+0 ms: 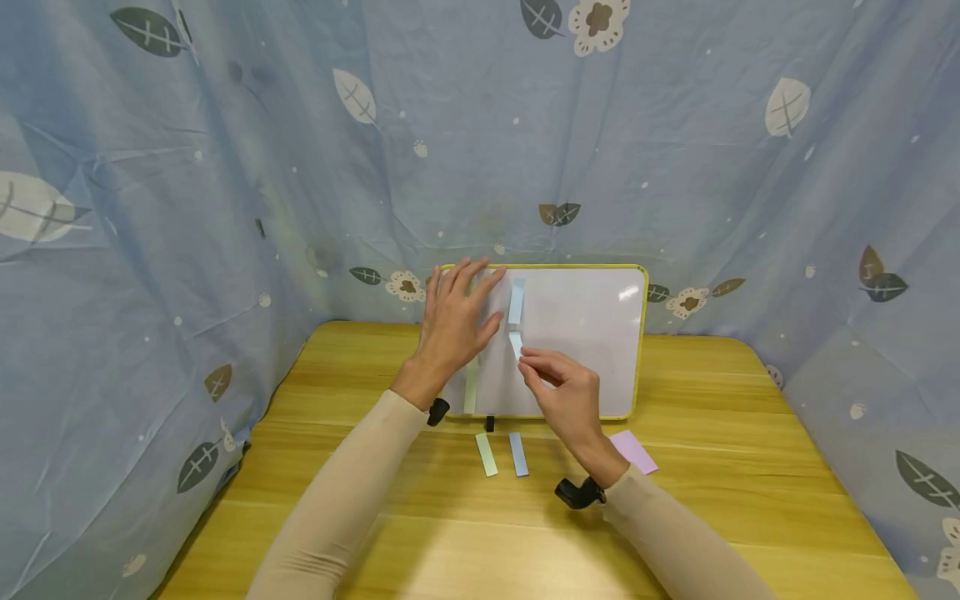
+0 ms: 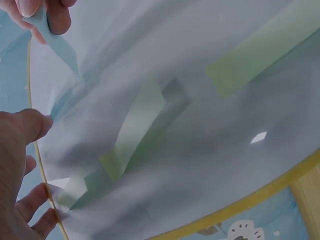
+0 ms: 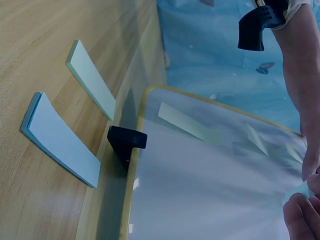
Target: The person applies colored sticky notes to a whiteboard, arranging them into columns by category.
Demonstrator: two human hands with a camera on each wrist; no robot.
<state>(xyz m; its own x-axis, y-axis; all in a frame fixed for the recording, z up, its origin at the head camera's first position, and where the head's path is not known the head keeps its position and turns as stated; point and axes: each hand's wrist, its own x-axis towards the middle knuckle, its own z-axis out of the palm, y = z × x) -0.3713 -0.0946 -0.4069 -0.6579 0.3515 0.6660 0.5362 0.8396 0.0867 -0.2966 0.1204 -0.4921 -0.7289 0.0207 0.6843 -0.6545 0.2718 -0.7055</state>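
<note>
A whiteboard [image 1: 577,333] with a yellow frame stands on the table. My left hand [image 1: 453,321] lies spread over its upper left part, fingertips near the top edge. Between thumb and fingertips my right hand [image 1: 564,392] pinches the lower end of a light-blue sticky strip [image 1: 515,343], which hangs in front of the board and looks bent in the left wrist view. Directly above it, another blue strip [image 1: 517,302] is on the board. Several green sticky strips [image 2: 140,125] are on the board's left side, some with ends lifting; my left hand partly hides them in the head view.
In front of the board lie a green sticky pad [image 1: 486,454] and a blue sticky pad [image 1: 518,454]. A pink pad [image 1: 633,451] is partly behind my right wrist. A black clip [image 3: 126,140] sits at the board's lower edge. Patterned blue curtain [image 1: 465,150] surrounds the wooden table [image 1: 697,408].
</note>
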